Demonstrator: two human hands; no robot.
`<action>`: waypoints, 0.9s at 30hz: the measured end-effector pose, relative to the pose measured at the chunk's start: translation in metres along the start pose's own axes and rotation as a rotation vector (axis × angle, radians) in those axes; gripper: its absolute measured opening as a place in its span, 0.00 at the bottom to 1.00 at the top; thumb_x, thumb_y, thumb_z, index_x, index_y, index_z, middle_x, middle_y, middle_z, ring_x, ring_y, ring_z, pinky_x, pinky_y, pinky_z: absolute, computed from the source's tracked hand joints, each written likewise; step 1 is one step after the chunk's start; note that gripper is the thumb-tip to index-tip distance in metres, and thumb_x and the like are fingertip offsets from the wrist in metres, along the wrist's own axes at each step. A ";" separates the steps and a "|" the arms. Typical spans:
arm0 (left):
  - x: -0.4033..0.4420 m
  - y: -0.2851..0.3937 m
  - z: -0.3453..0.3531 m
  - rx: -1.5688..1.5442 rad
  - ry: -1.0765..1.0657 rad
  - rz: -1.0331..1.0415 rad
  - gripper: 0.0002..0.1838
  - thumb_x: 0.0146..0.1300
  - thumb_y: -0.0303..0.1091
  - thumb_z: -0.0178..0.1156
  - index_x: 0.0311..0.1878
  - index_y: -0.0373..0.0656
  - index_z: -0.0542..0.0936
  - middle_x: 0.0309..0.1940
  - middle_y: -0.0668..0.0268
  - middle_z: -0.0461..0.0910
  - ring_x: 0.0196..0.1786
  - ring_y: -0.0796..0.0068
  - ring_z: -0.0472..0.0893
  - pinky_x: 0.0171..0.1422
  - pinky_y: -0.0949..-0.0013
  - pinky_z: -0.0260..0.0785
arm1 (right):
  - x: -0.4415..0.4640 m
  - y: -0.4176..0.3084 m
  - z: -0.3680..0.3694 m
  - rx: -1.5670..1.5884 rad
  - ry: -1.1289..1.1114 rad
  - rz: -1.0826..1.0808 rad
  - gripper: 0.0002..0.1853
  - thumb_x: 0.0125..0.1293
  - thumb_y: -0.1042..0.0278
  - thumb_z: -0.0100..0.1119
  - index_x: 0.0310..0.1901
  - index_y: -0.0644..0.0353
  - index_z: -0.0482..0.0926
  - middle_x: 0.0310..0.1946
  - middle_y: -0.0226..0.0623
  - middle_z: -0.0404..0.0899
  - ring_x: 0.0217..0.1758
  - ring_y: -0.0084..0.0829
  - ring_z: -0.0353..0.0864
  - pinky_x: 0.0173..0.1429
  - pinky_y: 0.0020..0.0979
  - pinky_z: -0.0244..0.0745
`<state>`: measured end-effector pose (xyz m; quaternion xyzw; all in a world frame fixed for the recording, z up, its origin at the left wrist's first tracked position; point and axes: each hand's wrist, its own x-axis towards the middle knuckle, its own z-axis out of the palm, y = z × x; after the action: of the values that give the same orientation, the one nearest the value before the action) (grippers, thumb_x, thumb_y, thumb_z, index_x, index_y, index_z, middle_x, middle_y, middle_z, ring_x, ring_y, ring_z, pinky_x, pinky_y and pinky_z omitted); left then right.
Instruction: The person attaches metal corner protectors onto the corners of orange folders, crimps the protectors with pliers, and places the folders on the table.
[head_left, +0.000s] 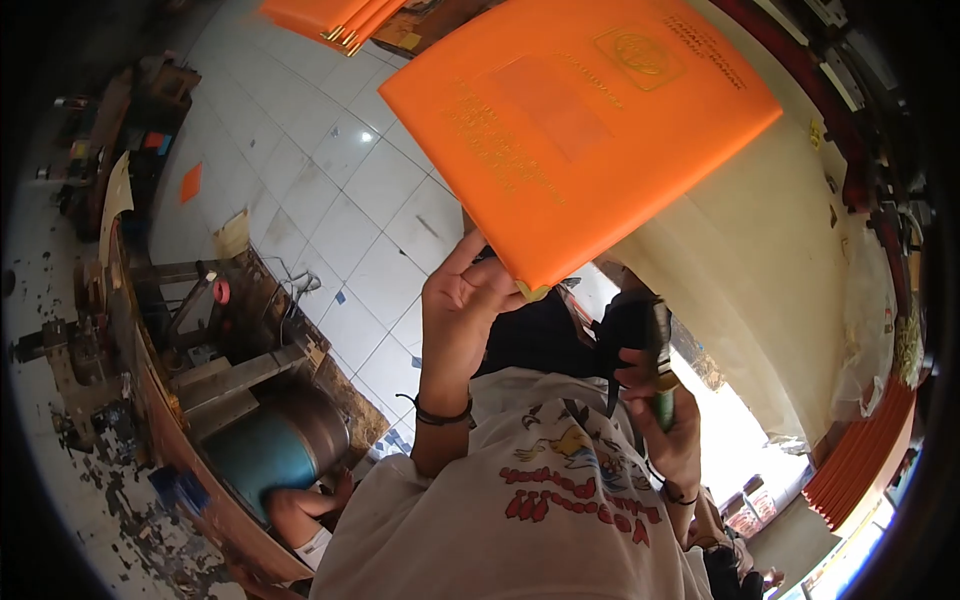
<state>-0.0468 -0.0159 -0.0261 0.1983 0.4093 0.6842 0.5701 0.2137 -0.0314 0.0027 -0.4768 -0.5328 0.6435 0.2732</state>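
An orange folder (600,120) with gold lettering and a round emblem is tilted up in front of me. My left hand (465,290) is closed on its near corner, where a gold metal corner piece (535,293) shows. The fingers behind the cover are partly hidden. Lower and to the right, my right hand (668,425) is wrapped round the green handle of a brush (662,385) with a dark upper end. The brush is held upright, apart from the folder.
More orange folders (335,18) with gold corners lie at the upper left. A pale table surface (740,290) stretches along the right, near a stack of orange covers (862,460). A blue-green cylinder (265,455) and another person's limb (300,508) are lower left.
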 end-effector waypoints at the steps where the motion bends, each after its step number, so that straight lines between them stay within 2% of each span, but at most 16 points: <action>1: -0.003 0.000 0.000 0.088 -0.038 0.024 0.39 0.60 0.17 0.64 0.73 0.31 0.57 0.51 0.49 0.81 0.55 0.57 0.82 0.58 0.58 0.79 | 0.004 -0.002 0.005 -0.020 -0.048 -0.014 0.08 0.63 0.81 0.56 0.43 0.66 0.80 0.54 0.46 0.79 0.50 0.36 0.83 0.55 0.33 0.76; 5: -0.016 -0.007 0.007 0.221 -0.126 0.111 0.51 0.54 0.08 0.62 0.77 0.37 0.46 0.62 0.48 0.73 0.63 0.57 0.77 0.64 0.59 0.75 | 0.009 -0.011 0.021 -0.108 -0.205 0.073 0.10 0.62 0.83 0.57 0.44 0.62 0.81 0.55 0.46 0.77 0.50 0.39 0.83 0.53 0.32 0.76; 8: -0.024 -0.006 0.019 0.059 -0.097 0.054 0.53 0.54 0.08 0.61 0.78 0.39 0.41 0.67 0.47 0.66 0.64 0.54 0.75 0.66 0.58 0.75 | 0.009 -0.023 0.027 -0.184 -0.280 0.118 0.16 0.61 0.83 0.57 0.50 0.60 0.81 0.59 0.50 0.73 0.53 0.46 0.81 0.55 0.34 0.75; 9: -0.027 -0.005 0.027 0.030 -0.053 0.051 0.51 0.54 0.10 0.62 0.77 0.36 0.43 0.67 0.46 0.67 0.62 0.52 0.77 0.63 0.54 0.77 | 0.008 -0.029 0.029 -0.200 -0.288 0.157 0.16 0.61 0.83 0.56 0.51 0.60 0.80 0.61 0.51 0.72 0.55 0.47 0.80 0.56 0.35 0.74; 16: -0.030 -0.007 0.040 0.029 0.051 0.039 0.46 0.59 0.09 0.58 0.77 0.35 0.46 0.67 0.46 0.67 0.62 0.52 0.77 0.63 0.56 0.77 | 0.007 -0.039 0.031 -0.197 -0.304 0.233 0.18 0.63 0.78 0.56 0.56 0.61 0.78 0.72 0.59 0.59 0.69 0.53 0.70 0.68 0.38 0.66; 24: -0.031 -0.011 0.042 -0.007 0.101 0.051 0.43 0.58 0.09 0.59 0.75 0.33 0.52 0.63 0.47 0.72 0.60 0.63 0.79 0.61 0.69 0.76 | 0.013 -0.050 0.029 -0.309 -0.341 0.189 0.18 0.62 0.78 0.57 0.56 0.62 0.78 0.71 0.59 0.59 0.70 0.53 0.69 0.68 0.39 0.65; 27: -0.031 -0.009 0.041 0.018 0.077 0.036 0.38 0.62 0.11 0.59 0.74 0.30 0.54 0.62 0.46 0.73 0.64 0.64 0.76 0.66 0.67 0.73 | 0.017 -0.056 0.029 -0.319 -0.348 0.205 0.18 0.62 0.78 0.58 0.55 0.62 0.78 0.69 0.58 0.62 0.68 0.54 0.70 0.68 0.40 0.66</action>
<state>-0.0028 -0.0310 -0.0033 0.1843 0.4336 0.6978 0.5395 0.1718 -0.0134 0.0500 -0.4475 -0.6154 0.6481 0.0323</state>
